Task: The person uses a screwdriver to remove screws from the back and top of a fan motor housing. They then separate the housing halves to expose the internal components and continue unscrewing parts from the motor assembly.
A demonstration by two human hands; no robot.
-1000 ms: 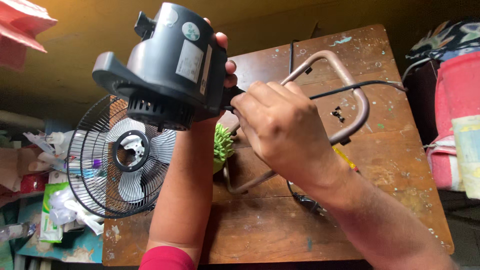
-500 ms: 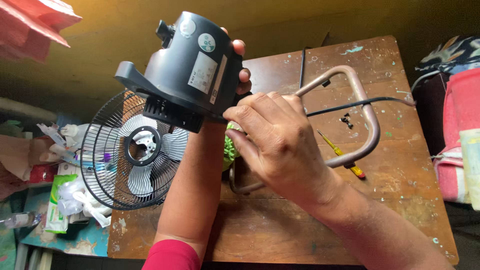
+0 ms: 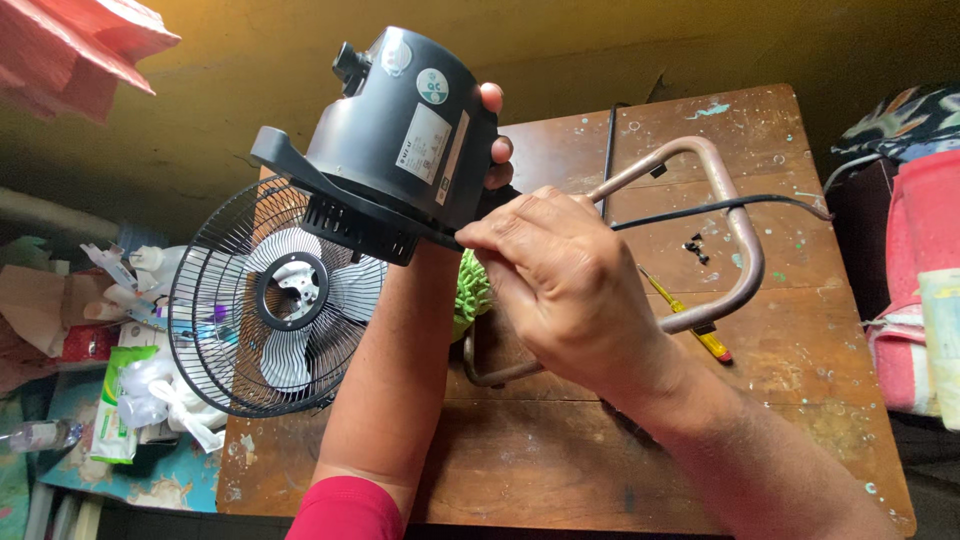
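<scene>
My left hand [image 3: 492, 135] grips a dark grey fan motor housing [image 3: 400, 140] and holds it up above a wooden table [image 3: 560, 480]. Only its fingertips show past the housing's right side. My right hand [image 3: 560, 290] has its fingers pinched at the housing's lower right edge, where a black power cord [image 3: 720, 208] comes out. What the fingertips hold is hidden. Below the housing, a black wire fan guard with pale blades [image 3: 270, 300] leans at the table's left edge.
A bent tan metal tube stand [image 3: 745, 250] lies on the table with a yellow-handled screwdriver [image 3: 690, 325], a few small black screws [image 3: 695, 245] and a green frilly object [image 3: 470, 290]. Cluttered packets and bags [image 3: 130, 380] sit left; pink cloth [image 3: 925, 260] lies right.
The motor housing and both hands sit slightly higher and further right in view. My right hand's fingers have stayed at the housing's lower edge.
</scene>
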